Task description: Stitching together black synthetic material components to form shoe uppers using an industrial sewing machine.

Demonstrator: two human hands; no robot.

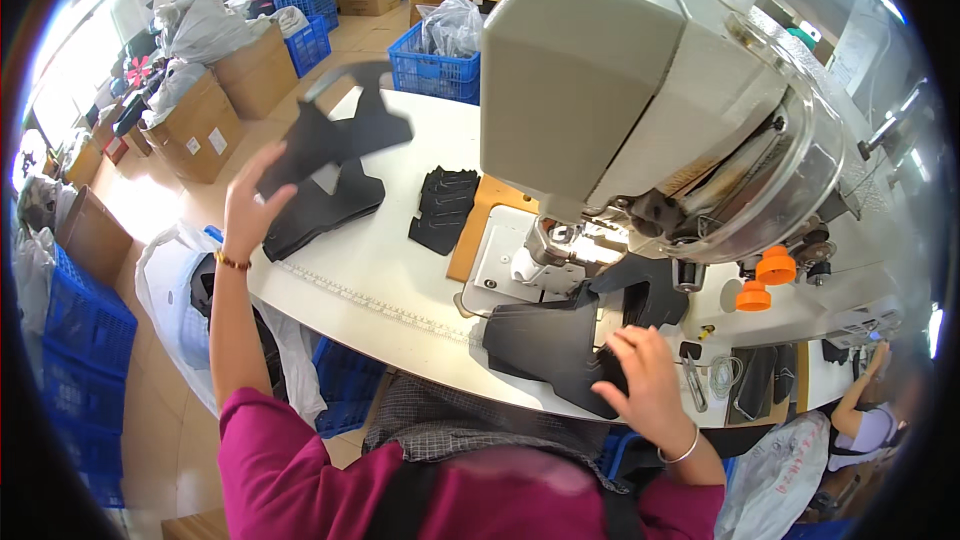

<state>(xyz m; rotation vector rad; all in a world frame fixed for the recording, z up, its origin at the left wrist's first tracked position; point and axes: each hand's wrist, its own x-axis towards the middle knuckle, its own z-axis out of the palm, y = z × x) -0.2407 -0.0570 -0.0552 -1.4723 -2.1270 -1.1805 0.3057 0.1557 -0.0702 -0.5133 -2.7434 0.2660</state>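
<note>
Head view: left hand raised above the white table, fingers pinching the lower corner of a blurred black cut piece that extends up and right from them. Right hand lies flat, fingers spread, on a black piece beneath the sewing machine, near its right edge

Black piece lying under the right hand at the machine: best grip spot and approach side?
Probably the near edge of the black piece, where it overhangs the table rim, pinched from the person's side. It lies flat; its far end sits under the sewing machine head, and the right hand covers its right part.
</note>
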